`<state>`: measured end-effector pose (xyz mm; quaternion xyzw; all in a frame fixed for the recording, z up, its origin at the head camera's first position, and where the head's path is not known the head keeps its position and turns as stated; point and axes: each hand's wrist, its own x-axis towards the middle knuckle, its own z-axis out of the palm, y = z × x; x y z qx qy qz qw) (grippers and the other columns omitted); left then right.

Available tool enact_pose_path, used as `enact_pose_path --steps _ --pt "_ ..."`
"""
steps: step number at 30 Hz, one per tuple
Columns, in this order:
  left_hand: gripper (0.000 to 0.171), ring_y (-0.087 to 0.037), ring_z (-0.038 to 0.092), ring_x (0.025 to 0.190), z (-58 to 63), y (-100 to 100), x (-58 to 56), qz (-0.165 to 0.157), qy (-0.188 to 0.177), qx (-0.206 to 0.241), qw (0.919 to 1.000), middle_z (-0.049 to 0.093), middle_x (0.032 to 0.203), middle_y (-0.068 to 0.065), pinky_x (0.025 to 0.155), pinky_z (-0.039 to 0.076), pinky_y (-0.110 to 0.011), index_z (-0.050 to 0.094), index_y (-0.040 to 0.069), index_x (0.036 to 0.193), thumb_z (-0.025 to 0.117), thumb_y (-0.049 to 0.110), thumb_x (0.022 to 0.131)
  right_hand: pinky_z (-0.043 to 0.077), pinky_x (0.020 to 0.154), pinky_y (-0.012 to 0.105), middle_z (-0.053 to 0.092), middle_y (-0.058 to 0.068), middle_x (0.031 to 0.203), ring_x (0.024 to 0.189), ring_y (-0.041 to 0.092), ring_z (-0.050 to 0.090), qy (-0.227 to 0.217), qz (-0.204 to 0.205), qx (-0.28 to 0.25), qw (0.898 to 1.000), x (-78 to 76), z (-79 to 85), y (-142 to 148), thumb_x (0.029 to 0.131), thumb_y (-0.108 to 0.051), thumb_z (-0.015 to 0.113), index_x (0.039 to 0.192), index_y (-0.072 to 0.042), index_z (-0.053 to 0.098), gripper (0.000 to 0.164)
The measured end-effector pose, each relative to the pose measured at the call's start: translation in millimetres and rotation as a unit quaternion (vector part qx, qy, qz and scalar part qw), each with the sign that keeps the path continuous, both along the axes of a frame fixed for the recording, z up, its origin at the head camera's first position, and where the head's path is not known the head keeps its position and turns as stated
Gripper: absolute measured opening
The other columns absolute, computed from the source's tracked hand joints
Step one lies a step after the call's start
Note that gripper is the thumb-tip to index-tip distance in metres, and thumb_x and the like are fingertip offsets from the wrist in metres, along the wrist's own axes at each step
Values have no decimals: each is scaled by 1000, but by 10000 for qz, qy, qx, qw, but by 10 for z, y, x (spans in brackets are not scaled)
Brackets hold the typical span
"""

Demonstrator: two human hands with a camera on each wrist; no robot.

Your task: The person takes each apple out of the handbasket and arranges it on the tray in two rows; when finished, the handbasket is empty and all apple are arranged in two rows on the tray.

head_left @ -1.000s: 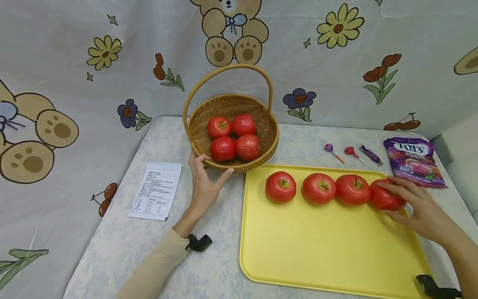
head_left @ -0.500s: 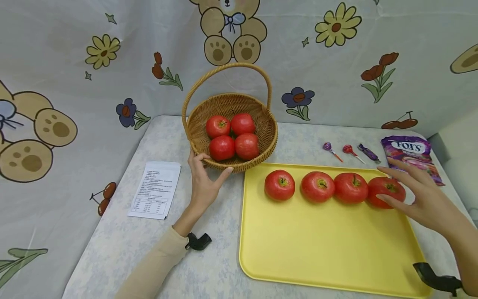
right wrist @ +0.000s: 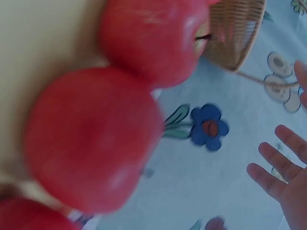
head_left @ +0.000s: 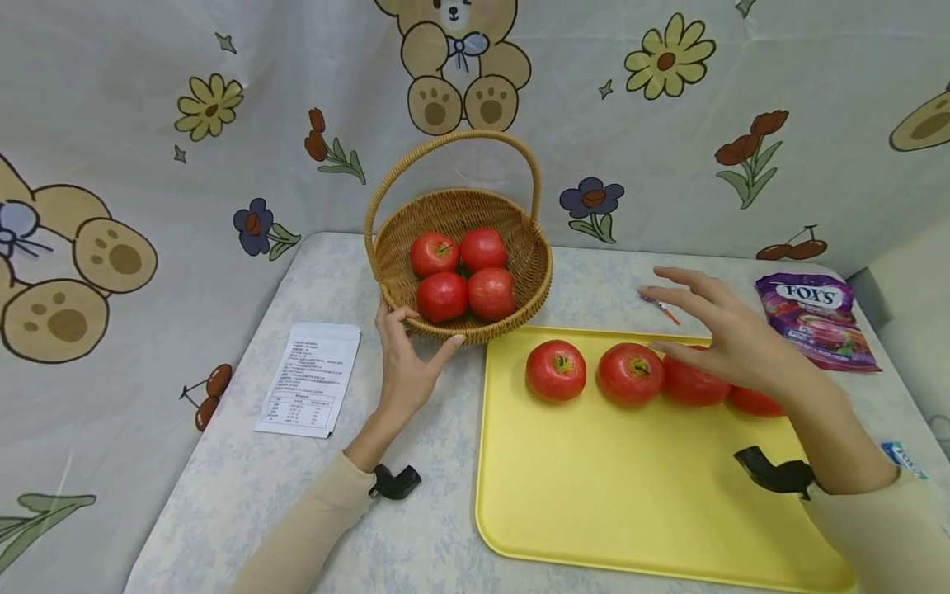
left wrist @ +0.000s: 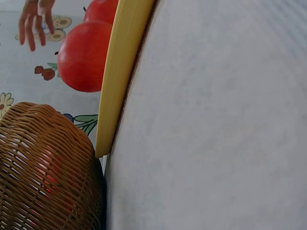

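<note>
A pale blue-and-white table (head_left: 223, 511) runs back to a cloth printed with bears and flowers, and two sleeved arms reach over it from the near side. A yellow tray (head_left: 623, 487) takes up the middle and right; its whole near half is bare, and open tabletop runs along its left edge. The wicker basket (head_left: 531, 262) stands just past the tray's far left corner, tan, closely woven, with a tall arched handle; whether it touches that corner is hard to tell. The left hand (head_left: 408, 367) grips the basket's near left rim, index finger bent over the edge and thumb spread along the front. The right hand (head_left: 731, 334) hangs in the air over the tray's far edge, fingers long and spread apart, holding nothing; the right wrist view shows it clear of the fruit. A purple candy bag (head_left: 816, 318) lies behind that forearm, and a white printed packet (head_left: 310, 379) lies well to the left. Four glossy red apples (head_left: 556, 370) line the tray's far side, the leftmost standing apart and the rightmost partly covered by the hand. Four more red apples sit clustered in the basket. A lollipop (head_left: 660, 308) lies near the right fingertips.
</note>
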<state>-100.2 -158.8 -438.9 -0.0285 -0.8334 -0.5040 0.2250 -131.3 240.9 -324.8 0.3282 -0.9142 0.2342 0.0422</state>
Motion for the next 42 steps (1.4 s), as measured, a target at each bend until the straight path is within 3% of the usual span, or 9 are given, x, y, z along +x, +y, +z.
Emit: enact_pose_path --steps 11,19,25,32,38,42 --pt "65 -32 5 151 10 -24 -22 5 57 -109 9999 -1 162 -15 105 33 -59 35 9 117 79 40 82 45 97 60 40 12 150 136 37 40 -23 895 97 9959 -464 152 -821 82 -21 81 142 -25 50 68" --pt "65 -33 8 150 3 -35 -8 72 -9 -56 10000 -2 162 -14 99 39 -58 35 9 117 79 41 81 43 102 53 43 15 145 132 34 44 -277 1837 24 9826 -833 110 -1447 83 -27 80 139 -20 52 63" --pt "65 -32 8 150 -20 -16 2 55 43 -95 9999 0 162 -16 103 37 -56 35 9 116 79 41 81 41 103 52 44 12 143 130 32 45 -1096 1872 484 9750 -1087 -10 -1745 82 -31 80 136 -23 55 60" --pt "64 -37 12 149 -21 1 -10 -65 103 -126 9998 -1 162 -16 97 41 -57 34 9 116 78 42 82 39 105 51 54 13 134 126 33 49 -1409 1851 1125 9660 -1330 -148 -1855 79 -30 84 132 -18 57 61" --pt "65 -35 13 149 -27 -12 -22 -39 67 -175 9998 -1 162 -17 99 41 -54 34 11 116 78 43 81 37 106 53 52 12 140 129 34 48 -1604 1831 1608 9565 -1377 -204 -1942 79 -27 83 132 -22 56 60" --pt "65 -35 13 149 -42 -29 -18 -8 33 -191 9998 0 162 -17 100 40 -54 34 11 116 79 43 81 36 107 53 45 15 143 130 35 46 -1771 1823 1645 9531 -1370 -226 -1984 77 -23 85 133 -24 56 63"
